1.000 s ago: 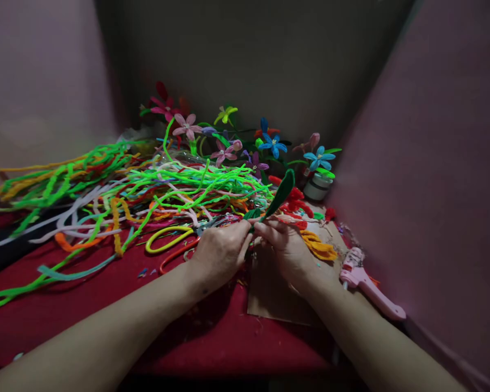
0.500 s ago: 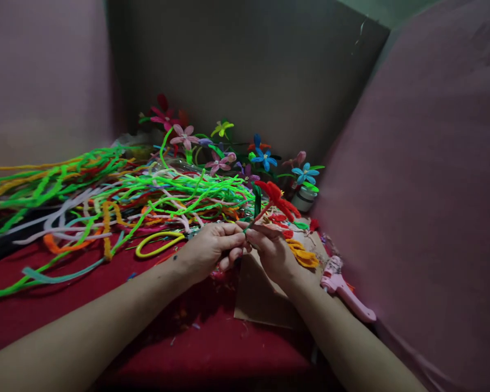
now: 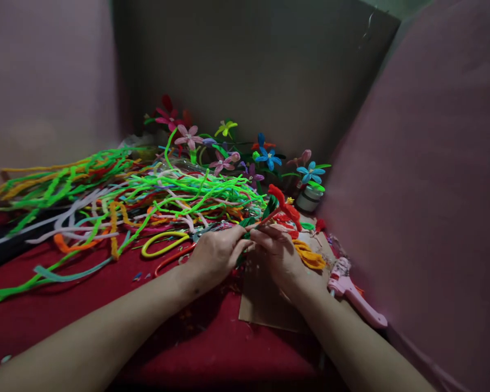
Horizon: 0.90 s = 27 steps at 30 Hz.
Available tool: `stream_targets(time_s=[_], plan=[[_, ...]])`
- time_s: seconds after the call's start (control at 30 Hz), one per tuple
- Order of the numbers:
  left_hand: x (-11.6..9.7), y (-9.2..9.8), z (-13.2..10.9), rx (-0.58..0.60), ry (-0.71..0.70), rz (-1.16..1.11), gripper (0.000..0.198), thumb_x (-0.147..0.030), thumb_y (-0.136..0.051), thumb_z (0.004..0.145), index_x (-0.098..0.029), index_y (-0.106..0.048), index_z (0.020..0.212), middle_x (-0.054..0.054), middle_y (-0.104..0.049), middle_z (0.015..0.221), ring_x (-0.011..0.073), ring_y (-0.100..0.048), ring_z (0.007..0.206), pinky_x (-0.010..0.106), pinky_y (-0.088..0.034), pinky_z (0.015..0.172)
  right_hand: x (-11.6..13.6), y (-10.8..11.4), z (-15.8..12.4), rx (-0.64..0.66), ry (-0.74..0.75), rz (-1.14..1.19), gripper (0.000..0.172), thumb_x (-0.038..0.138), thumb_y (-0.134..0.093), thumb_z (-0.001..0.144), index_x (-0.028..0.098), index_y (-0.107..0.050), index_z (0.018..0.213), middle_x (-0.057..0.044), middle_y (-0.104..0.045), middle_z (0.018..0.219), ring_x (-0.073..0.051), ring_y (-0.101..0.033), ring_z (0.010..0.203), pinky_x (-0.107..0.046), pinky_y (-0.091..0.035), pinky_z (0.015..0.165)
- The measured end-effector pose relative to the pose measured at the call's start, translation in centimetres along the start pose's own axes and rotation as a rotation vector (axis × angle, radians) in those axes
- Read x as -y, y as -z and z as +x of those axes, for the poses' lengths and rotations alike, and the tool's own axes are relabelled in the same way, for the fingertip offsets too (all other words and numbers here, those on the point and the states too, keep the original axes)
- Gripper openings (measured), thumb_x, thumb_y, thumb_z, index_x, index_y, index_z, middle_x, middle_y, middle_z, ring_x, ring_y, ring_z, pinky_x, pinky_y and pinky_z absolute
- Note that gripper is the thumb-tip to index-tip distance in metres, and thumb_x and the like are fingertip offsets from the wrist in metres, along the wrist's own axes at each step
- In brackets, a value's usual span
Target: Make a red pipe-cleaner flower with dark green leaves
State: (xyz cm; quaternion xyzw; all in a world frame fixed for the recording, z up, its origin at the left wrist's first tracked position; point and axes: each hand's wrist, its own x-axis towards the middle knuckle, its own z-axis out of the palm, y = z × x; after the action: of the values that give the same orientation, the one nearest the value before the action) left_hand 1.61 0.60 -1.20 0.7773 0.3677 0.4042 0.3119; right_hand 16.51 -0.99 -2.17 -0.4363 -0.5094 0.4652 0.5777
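Between my two hands is a red pipe-cleaner flower [image 3: 286,207], tilted up to the right, with green pipe cleaner [image 3: 248,222] about its stem. My left hand [image 3: 218,247] is closed, thumb and fingers pinching the stem's lower end. Right beside it, my right hand [image 3: 275,247] pinches the stem just below the red petals. The fingertips nearly meet, and they hide part of the stem. Under my right hand lies a piece of brown cardboard [image 3: 265,305].
Loose pipe cleaners [image 3: 179,190] are heaped at the left. Pliers with a yellow handle [image 3: 163,242] lie by my left hand. Finished flowers [image 3: 269,158] stand at the back near a small jar [image 3: 309,198]. A pink glue gun [image 3: 357,296] and orange loops [image 3: 310,255] are at the right.
The red flower has turned and tipped lower, now seen more from the side. My left hand has rotated, its fingers curling under. The green piece spreads more to the left. The view has shifted slightly.
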Motion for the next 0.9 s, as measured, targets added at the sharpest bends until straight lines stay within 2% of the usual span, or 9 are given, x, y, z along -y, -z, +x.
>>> stream_targets(time_s=[0.07, 0.13, 0.27, 0.4, 0.63, 0.7, 0.77, 0.83, 0.9], plan=[[0.04, -0.14, -0.19, -0.047, -0.081, 0.111, 0.014, -0.025, -0.051, 0.081, -0.019, -0.058, 0.07, 0.001, -0.055, 0.066, 0.0121, -0.05, 0.062, 0.022, -0.035, 0.061, 0.0, 0.01, -0.03, 0.006, 0.003, -0.057, 0.013, 0.027, -0.063, 0.072, 0.023, -0.073, 0.078, 0.0, -0.064, 0.07, -0.016, -0.053, 0.068, -0.028, -0.042, 0.072], [-0.12, -0.08, -0.16, -0.02, -0.03, 0.041, 0.018, -0.025, -0.049, 0.082, -0.018, -0.058, 0.068, 0.0, -0.053, 0.062, 0.0106, -0.048, 0.057, 0.022, -0.035, 0.057, 0.0, 0.02, -0.02, 0.039, 0.009, -0.059, 0.012, 0.029, -0.064, 0.071, 0.024, -0.073, 0.079, -0.001, -0.065, 0.072, -0.017, -0.054, 0.071, -0.029, -0.042, 0.073], [-0.71, 0.35, 0.32, 0.166, 0.267, -0.446, 0.022, -0.03, -0.051, 0.082, -0.016, -0.054, 0.065, -0.005, -0.044, 0.048, 0.0055, -0.038, 0.037, 0.018, -0.029, 0.039, 0.06, 0.03, 0.06, 0.132, 0.019, 0.042, 0.016, 0.032, -0.063, 0.074, 0.021, -0.072, 0.079, -0.001, -0.062, 0.067, -0.017, -0.053, 0.069, -0.03, -0.042, 0.069], [-0.62, 0.52, 0.57, 0.3, 0.369, -0.944, 0.016, -0.031, -0.057, 0.08, -0.015, -0.056, 0.077, -0.007, -0.044, 0.049, 0.0009, -0.027, 0.032, 0.015, -0.026, 0.034, 0.42, -0.01, 0.01, 0.161, 0.027, 0.129, 0.018, 0.031, -0.065, 0.072, 0.021, -0.073, 0.085, 0.001, -0.057, 0.062, -0.013, -0.047, 0.062, -0.028, -0.039, 0.065], [-0.36, 0.61, 0.39, 0.473, 0.444, -1.218, 0.006, -0.017, -0.056, 0.078, -0.014, -0.054, 0.074, -0.01, -0.035, 0.049, -0.0007, -0.016, 0.032, 0.016, -0.036, 0.035, 0.27, -0.15, 0.09, 0.188, 0.079, 0.15, 0.015, 0.029, -0.063, 0.075, 0.025, -0.073, 0.085, 0.0, -0.063, 0.068, -0.016, -0.054, 0.071, -0.032, -0.04, 0.081], [-0.54, 0.59, 0.4, 0.469, 0.435, -1.203, 0.008, -0.019, -0.058, 0.078, -0.014, -0.053, 0.073, -0.01, -0.035, 0.051, -0.0006, -0.016, 0.032, 0.016, -0.037, 0.035, 0.22, -0.17, 0.15, 0.167, 0.091, 0.14, 0.012, 0.029, -0.063, 0.075, 0.024, -0.073, 0.079, 0.0, -0.063, 0.067, -0.017, -0.056, 0.072, -0.033, -0.04, 0.082], [-0.71, 0.46, 0.41, 0.404, 0.419, -1.081, 0.016, -0.027, -0.057, 0.079, -0.015, -0.051, 0.07, -0.009, -0.037, 0.05, 0.0004, -0.02, 0.032, 0.017, -0.036, 0.036, 0.3, -0.22, 0.15, 0.132, 0.078, 0.124, 0.01, 0.028, -0.064, 0.073, 0.022, -0.071, 0.071, 0.0, -0.063, 0.063, -0.016, -0.056, 0.069, -0.033, -0.042, 0.079], [-0.74, 0.2, 0.33, 0.299, 0.398, -0.822, 0.024, -0.033, -0.054, 0.081, -0.016, -0.049, 0.065, -0.007, -0.041, 0.048, 0.0029, -0.029, 0.032, 0.018, -0.032, 0.036, 0.52, -0.32, 0.05, 0.083, 0.047, 0.077, 0.01, 0.028, -0.065, 0.072, 0.021, -0.071, 0.069, 0.001, -0.063, 0.063, -0.016, -0.055, 0.067, -0.031, -0.042, 0.076], [-0.55, -0.15, 0.12, 0.161, 0.312, -0.48, 0.025, -0.032, -0.053, 0.081, -0.017, -0.051, 0.062, -0.004, -0.046, 0.048, 0.0065, -0.039, 0.037, 0.019, -0.03, 0.04, 0.77, -0.44, -0.14, 0.053, 0.021, 0.026, 0.01, 0.027, -0.065, 0.072, 0.02, -0.071, 0.072, 0.0, -0.066, 0.069, -0.017, -0.057, 0.071, -0.031, -0.043, 0.075]])
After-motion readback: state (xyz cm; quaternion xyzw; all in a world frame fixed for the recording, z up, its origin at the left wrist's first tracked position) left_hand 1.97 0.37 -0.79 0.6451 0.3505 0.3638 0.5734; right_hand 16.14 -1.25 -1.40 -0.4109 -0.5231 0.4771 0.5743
